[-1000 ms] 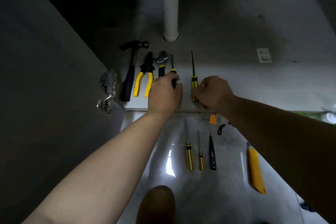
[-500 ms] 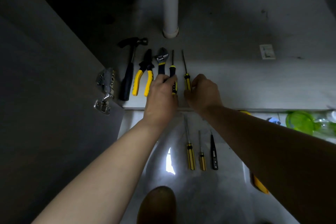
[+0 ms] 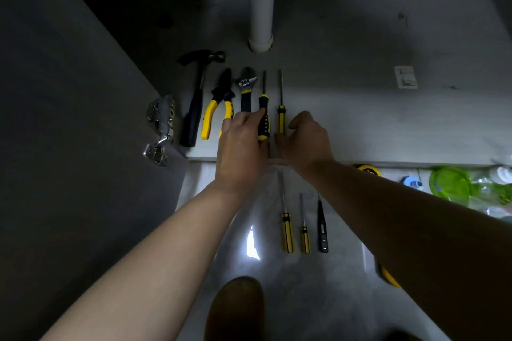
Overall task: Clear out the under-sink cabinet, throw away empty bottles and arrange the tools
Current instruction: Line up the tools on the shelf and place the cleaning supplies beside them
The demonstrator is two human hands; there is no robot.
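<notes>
Left hand (image 3: 241,147): fingers wrapped on the handle of the black screwdriver (image 3: 263,108), which lies flat on the cabinet floor (image 3: 360,119), tip pointing to the back. Right hand (image 3: 307,141): fingers curled, thumb side at the butt of the yellow screwdriver (image 3: 281,116); can't tell if it actually grips it or just touches. Yellow screwdriver lies flat just right of the black one, parallel, not touching it. The hands are close but apart, both near the cabinet's front edge. Row left of the black screwdriver, all lying lengthwise with heads to the back: wrench (image 3: 246,88) just beside it, handle partly under the left hand; then pliers (image 3: 219,104); then hammer (image 3: 198,102) at the far left. Pipe (image 3: 260,8) comes down into the cabinet floor behind the row. Small white plate (image 3: 406,77) sits well off to the right on the cabinet floor. Door (image 3: 69,119) stands open on the left, hinge (image 3: 160,124) on its edge near the hammer. On the tile (image 3: 277,299) in front of the cabinet: long screwdriver (image 3: 287,232), short screwdriver (image 3: 305,237) and tester (image 3: 322,230) side by side, between the forearms. Tape measure (image 3: 368,169) peeks out over the right forearm; green bottle (image 3: 451,185) lies further right with other clear plastic, blurred. Shoe (image 3: 235,310) at the bottom.
</notes>
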